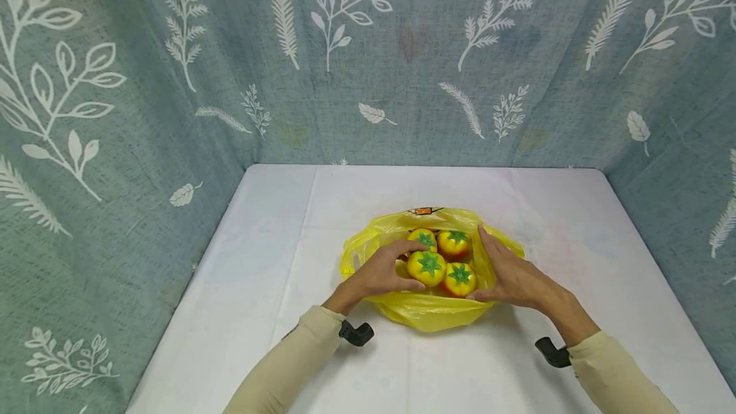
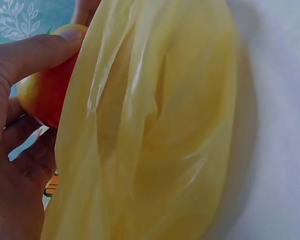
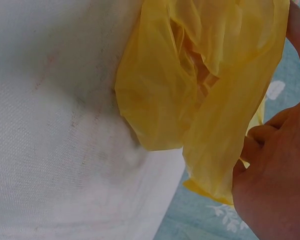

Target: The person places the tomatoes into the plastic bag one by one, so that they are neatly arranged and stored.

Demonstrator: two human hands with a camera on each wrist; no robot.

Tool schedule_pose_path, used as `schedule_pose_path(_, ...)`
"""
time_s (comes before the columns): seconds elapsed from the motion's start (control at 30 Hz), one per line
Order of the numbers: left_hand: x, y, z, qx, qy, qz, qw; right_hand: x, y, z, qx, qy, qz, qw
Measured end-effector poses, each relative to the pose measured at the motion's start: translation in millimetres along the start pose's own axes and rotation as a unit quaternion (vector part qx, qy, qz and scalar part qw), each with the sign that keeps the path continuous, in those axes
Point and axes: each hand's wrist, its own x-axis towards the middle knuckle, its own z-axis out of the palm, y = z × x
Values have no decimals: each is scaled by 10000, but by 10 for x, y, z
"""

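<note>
A yellow plastic bag [image 1: 428, 315] lies on the table with its mouth spread. Inside it sit several tomato-shaped fruits, yellow above and red below with green star-shaped tops, such as the back right tomato [image 1: 454, 243] and front right tomato [image 1: 460, 278]. My left hand [image 1: 379, 271] reaches over the left rim and grips the front left tomato [image 1: 427, 268], thumb toward the front. The left wrist view shows this tomato's red side [image 2: 52, 95] beside the bag wall. My right hand [image 1: 512, 275] is at the bag's right side, thumb and fingers spread apart along the mouth.
A white cloth covers the table [image 1: 276, 229]. Green-blue curtains [image 1: 374, 82] with white leaf prints hang behind it and along both sides. Black wrist mounts [image 1: 356, 333] stick out from both sleeves.
</note>
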Motion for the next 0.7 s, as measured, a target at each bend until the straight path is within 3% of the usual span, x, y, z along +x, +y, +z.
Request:
schedule_pose_path(0.27, -75, -32, 47, 218, 62, 256, 9994, -3, 1, -2, -44, 65, -116, 9999)
schedule_pose_path(0.7, -140, -114, 172, 314, 4, 143, 9994, -14, -3, 13, -27, 63, -64, 10000)
